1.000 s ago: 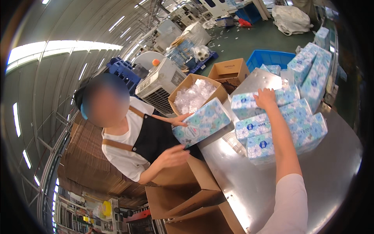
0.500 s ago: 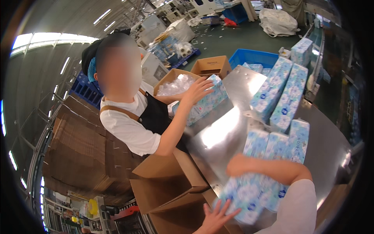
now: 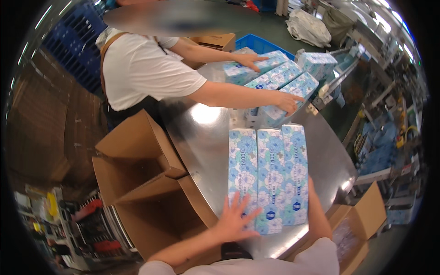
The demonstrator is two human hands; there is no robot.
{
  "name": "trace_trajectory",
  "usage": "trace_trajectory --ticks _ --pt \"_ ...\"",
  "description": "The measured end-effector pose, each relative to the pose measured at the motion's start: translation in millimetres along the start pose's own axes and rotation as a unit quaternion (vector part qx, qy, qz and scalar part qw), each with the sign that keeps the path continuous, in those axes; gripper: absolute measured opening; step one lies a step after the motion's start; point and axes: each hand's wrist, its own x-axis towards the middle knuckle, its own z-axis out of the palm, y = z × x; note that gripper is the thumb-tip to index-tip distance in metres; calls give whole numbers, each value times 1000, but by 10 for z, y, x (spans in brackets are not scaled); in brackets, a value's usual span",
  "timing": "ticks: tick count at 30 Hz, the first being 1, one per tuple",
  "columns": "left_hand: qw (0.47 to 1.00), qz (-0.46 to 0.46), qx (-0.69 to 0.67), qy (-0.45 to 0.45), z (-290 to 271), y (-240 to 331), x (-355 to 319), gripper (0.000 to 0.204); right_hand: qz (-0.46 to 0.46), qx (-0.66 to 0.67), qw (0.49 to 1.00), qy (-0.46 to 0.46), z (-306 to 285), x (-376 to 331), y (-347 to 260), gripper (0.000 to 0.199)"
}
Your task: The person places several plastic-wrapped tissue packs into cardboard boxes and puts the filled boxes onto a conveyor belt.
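Note:
Three long blue floral tissue packs (image 3: 270, 178) lie side by side on the round steel table (image 3: 204, 142), right in front of me. My left hand (image 3: 236, 220) rests with spread fingers on their near left end. My right hand (image 3: 312, 190) presses against the right side of the row, forearm alongside it; its fingers are hidden behind the pack. Across the table a person in a white T-shirt reaches with one hand (image 3: 251, 59) and the other hand (image 3: 289, 101) onto further packs (image 3: 279, 78).
An open empty cardboard box (image 3: 137, 183) stands against the table's left edge, flaps up. Another carton (image 3: 360, 227) sits low at the right. A blue crate (image 3: 263, 43) and a brown box (image 3: 215, 41) lie behind the person. Machinery lines the right side.
The three packs have come down from my arms and now lie flat on the table before me. My left hand has moved onto their near end. The other person reached out over the far packs.

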Motion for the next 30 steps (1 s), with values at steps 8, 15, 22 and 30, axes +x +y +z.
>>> trace_trajectory --ticks 8,15,22,30 --pt "617 -290 -720 131 453 -855 322 101 20 -8 997 -71 276 -160 237 38" --pt "897 -213 -346 172 -338 -249 -227 110 38 -8 995 -96 519 -383 433 39" --pt "966 -112 32 230 -1618 779 -1344 122 86 -6 973 -212 1241 -856 866 41" --pt "821 -408 -308 252 -812 274 -3113 95 154 3 922 -355 2344 -1576 1506 42"
